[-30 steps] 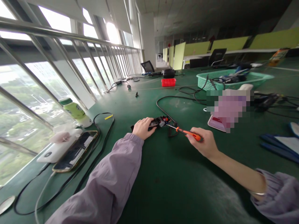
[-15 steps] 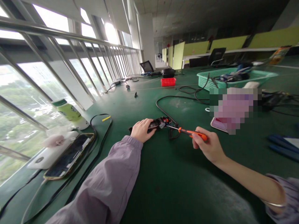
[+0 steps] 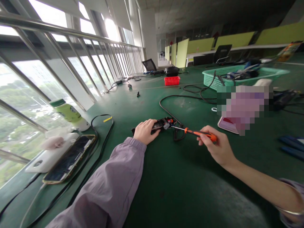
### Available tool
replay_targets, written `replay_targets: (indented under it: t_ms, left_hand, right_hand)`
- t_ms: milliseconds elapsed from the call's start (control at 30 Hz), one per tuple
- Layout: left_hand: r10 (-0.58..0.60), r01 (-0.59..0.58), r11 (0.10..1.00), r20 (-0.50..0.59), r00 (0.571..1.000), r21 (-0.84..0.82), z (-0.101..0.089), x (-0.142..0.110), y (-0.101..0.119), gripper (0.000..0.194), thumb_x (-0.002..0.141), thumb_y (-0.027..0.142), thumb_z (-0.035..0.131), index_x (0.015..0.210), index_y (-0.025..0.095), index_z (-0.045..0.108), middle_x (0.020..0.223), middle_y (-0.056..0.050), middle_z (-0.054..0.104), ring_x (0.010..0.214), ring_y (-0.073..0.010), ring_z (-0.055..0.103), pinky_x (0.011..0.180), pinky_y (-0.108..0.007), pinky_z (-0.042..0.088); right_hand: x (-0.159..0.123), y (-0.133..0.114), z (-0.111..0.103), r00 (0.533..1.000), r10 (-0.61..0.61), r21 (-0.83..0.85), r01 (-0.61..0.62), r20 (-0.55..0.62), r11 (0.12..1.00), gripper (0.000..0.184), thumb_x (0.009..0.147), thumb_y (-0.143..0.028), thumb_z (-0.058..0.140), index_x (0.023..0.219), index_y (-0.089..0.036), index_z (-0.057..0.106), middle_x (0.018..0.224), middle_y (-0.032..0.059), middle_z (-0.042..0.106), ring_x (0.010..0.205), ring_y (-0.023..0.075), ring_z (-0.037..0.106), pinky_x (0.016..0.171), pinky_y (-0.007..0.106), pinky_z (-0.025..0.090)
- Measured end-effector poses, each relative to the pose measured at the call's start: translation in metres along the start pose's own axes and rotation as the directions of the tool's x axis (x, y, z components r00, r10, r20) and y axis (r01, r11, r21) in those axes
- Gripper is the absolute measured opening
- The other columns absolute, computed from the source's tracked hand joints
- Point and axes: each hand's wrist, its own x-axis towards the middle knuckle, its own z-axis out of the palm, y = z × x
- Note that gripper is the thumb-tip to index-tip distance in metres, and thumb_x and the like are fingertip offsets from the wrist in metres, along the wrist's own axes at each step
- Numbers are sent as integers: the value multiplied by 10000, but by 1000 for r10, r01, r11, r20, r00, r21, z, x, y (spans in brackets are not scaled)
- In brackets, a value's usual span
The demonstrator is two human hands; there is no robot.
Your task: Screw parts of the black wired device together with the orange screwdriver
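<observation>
Clearly, both hands are closed on something. The left hand (image 3: pixel 146 132) lies over a long black device with red and grey parts at its right end (image 3: pixel 163 124), thumb on the near side and fingers on the far side, gripping it against the dark green tabletop (image 3: pixel 161 183). The right hand (image 3: pixel 218 145) pinches the handle of an orange-and-black screwdriver (image 3: pixel 201 134), whose thin metal shaft points left to the device's right end; whether the tip touches a screw is too small to tell. The device sits near the middle of the scene.

Just right of it lies a small loop of black cord (image 3: pixel 180 134), and a thin black cable (image 3: pixel 175 96) curves from there to the far right. Farther right are a white ring (image 3: pixel 214 109) and a flat pink-purple object (image 3: pixel 242 109), mostly pixelated.

To the left, a black cord with a yellow tag (image 3: pixel 107 119) bends beside a dark-screened phone with a gold edge (image 3: pixel 70 160), a white flat rectangular object (image 3: pixel 38 163) and a green-capped bottle (image 3: pixel 68 114).

On the far side stand a small red plastic box (image 3: pixel 172 81) and, at right, a teal perforated plastic basket (image 3: pixel 213 79) holding dark and blue items.
</observation>
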Motion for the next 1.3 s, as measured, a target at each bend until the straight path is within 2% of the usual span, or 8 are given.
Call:
replay_targets:
  t_ms: [133, 300, 533, 600, 767, 967, 1067, 1300]
  left_hand:
    - [-9, 9, 1000, 8, 1000, 9, 0, 1, 0, 336, 815, 376, 524, 1090, 184, 536, 984, -41, 648, 919, -207, 618, 776, -325, 457]
    - [-13, 13, 1000, 7, 1000, 6, 0, 1, 1, 340, 814, 379, 524, 1093, 185, 534, 987, -42, 646, 917, -205, 618, 773, -322, 456]
    - [-10, 10, 1000, 0, 1000, 5, 1, 1, 0, 334, 813, 376, 523, 1089, 190, 533, 986, -39, 650, 916, -206, 617, 772, -323, 453]
    - [-10, 10, 1000, 0, 1000, 7, 1, 1, 0, 336, 815, 381, 520, 1090, 189, 533, 987, -38, 652, 911, -205, 619, 770, -321, 451]
    - [-20, 19, 1000, 9, 1000, 13, 0, 1, 1, 338, 814, 382, 520, 1093, 192, 533, 1005, -39, 654, 927, -204, 618, 777, -317, 447]
    - [-18, 18, 1000, 10, 1000, 13, 0, 1, 1, 344, 820, 382, 515, 1103, 188, 536, 1009, -39, 652, 932, -205, 618, 781, -322, 451]
    - [-20, 20, 1000, 14, 1000, 10, 0, 2, 1, 342, 819, 381, 513, 1100, 187, 535, 1012, -39, 652, 929, -204, 618, 784, -320, 452]
    - [-28, 28, 1000, 23, 999, 12, -1, 2, 3, 339, 820, 384, 511, 1096, 188, 534, 1016, -43, 653, 937, -208, 618, 781, -319, 450]
  right_hand:
    - [-1, 0, 1, 997, -65, 8, 65, -29, 998, 96, 795, -265, 543, 841, -208, 482, 696, -14, 562, 599, 130, 519, 597, 280, 391]
    - [-3, -1, 1, 989, -33, -76, 44, 142, 996, 294, 831, -332, 491, 573, -211, 422, 482, -42, 448, 435, 90, 392, 465, 260, 293]
    - [-2, 2, 1, 998, -60, 21, 60, -1, 998, 112, 800, -267, 539, 868, -213, 469, 714, -16, 556, 568, 119, 503, 578, 278, 391]
    - [-2, 1, 1, 999, -30, -4, 30, 21, 1000, 102, 815, -295, 525, 783, -208, 485, 652, -18, 545, 541, 119, 495, 554, 274, 379]
    - [0, -1, -2, 994, 76, -60, -72, 77, 996, 390, 869, -393, 436, 531, -201, 466, 487, -6, 502, 477, 119, 480, 500, 269, 343]
    - [1, -2, 0, 998, 42, 23, -41, -48, 999, 112, 829, -321, 523, 829, -211, 502, 634, -22, 572, 558, 129, 547, 549, 259, 412]
    - [0, -3, 0, 999, 12, -28, -13, -47, 1000, 103, 816, -307, 542, 840, -212, 511, 653, -18, 569, 557, 130, 542, 549, 263, 416]
    - [1, 7, -3, 992, 114, -66, -111, 48, 992, 467, 894, -456, 372, 508, -205, 452, 480, 0, 493, 467, 129, 490, 504, 274, 384]
